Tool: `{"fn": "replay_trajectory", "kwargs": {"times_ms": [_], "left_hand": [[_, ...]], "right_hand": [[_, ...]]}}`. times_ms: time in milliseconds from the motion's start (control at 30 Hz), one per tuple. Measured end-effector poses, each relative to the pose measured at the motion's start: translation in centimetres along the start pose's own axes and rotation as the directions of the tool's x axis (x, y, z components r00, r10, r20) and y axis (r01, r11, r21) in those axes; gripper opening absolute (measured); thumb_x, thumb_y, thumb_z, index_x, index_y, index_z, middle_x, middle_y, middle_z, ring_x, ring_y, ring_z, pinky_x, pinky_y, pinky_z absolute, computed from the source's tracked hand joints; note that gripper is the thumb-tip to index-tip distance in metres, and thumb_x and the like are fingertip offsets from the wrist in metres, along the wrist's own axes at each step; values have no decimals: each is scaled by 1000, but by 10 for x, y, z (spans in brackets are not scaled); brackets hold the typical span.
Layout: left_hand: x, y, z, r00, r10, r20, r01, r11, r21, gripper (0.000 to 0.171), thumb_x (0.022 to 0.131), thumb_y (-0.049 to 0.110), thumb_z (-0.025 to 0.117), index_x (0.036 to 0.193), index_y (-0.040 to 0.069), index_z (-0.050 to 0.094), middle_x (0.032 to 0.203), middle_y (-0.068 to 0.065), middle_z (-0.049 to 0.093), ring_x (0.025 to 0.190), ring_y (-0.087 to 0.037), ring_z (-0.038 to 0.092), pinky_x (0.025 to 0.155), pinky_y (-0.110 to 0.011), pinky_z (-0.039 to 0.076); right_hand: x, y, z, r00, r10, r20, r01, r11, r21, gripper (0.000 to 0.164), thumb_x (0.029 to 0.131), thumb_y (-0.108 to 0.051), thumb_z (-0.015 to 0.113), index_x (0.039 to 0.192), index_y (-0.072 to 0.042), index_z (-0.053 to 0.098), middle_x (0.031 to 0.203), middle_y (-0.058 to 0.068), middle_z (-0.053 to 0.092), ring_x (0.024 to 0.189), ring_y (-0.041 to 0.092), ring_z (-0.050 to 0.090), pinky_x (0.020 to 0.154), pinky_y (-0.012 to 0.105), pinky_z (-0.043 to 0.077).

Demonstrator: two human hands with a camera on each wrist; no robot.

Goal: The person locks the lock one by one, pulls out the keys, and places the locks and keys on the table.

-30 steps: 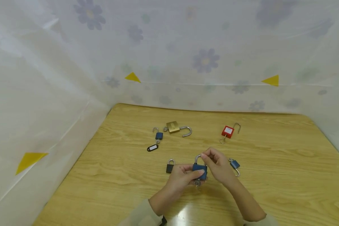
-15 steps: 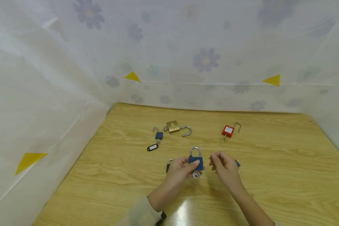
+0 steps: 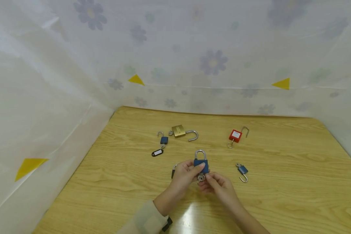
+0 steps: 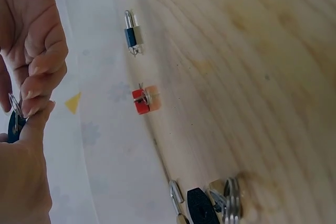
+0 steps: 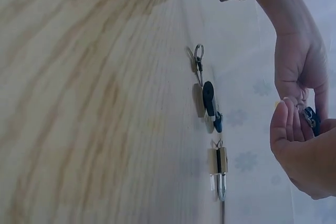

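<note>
In the head view my left hand [image 3: 183, 177] grips a blue padlock [image 3: 201, 166] above the table, its thumb across the front. The steel shackle points up, both legs meeting the top of the body. Keys on a ring [image 3: 201, 177] hang at the lock's lower end. My right hand [image 3: 219, 187] pinches at these keys with thumb and fingers. The left wrist view shows the key ring [image 4: 16, 106] against the right fingertips, most of the lock being hidden. A black padlock [image 3: 173, 173] lies partly behind the left hand.
On the wooden table [image 3: 105, 195] lie a brass padlock [image 3: 178, 131], a small blue padlock [image 3: 164, 140] with a black tag [image 3: 157, 152], a red padlock [image 3: 235, 136], and another small blue padlock [image 3: 242, 169] at right, all with swung-out shackles. Flower-printed sheeting [image 3: 175, 58] walls the back and sides.
My right hand has left the shackle and come down to the keys below the lock. The left hand has raised the padlock slightly and shifted it left, turning it more upright.
</note>
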State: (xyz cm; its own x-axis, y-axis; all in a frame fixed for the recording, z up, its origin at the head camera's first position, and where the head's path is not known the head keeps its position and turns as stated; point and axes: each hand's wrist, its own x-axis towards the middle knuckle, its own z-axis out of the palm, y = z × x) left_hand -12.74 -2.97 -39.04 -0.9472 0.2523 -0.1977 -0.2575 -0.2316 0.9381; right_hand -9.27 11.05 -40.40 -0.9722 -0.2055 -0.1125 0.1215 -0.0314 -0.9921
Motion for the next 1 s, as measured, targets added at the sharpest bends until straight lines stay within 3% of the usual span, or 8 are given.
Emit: {"fn": "replay_trajectory", "kwargs": {"times_ms": [200,433,1000], "left_hand": [[2,-3,2,1000,-1,0,1,1000,2,27,87,15,59,103,-7,56,94,-18,69,82,-15,68,77,-26,55],[3,-4,4,1000,-6,-4,6,1000,-8,27,86,17,60,102,-5,56,93,-18,69,82,-15,68,78,-29,55],[1,-4,11,999,-11,-33,11,1000,-10,19,87,14,59,95,-3,55,91,-19,69,75,-11,67,71,-24,55]], "right_hand": [[0,3,8,994,0,-110,3,1000,31,17,90,-10,52,89,7,55,74,-6,66,67,10,64,68,31,57],[-2,4,15,976,-4,-219,13,999,40,11,87,-4,54,84,7,55,69,-3,64,63,11,63,65,29,56],[-6,4,19,959,-16,-282,23,1000,21,14,87,-5,55,83,9,54,69,-2,62,64,11,62,65,25,55]]}}
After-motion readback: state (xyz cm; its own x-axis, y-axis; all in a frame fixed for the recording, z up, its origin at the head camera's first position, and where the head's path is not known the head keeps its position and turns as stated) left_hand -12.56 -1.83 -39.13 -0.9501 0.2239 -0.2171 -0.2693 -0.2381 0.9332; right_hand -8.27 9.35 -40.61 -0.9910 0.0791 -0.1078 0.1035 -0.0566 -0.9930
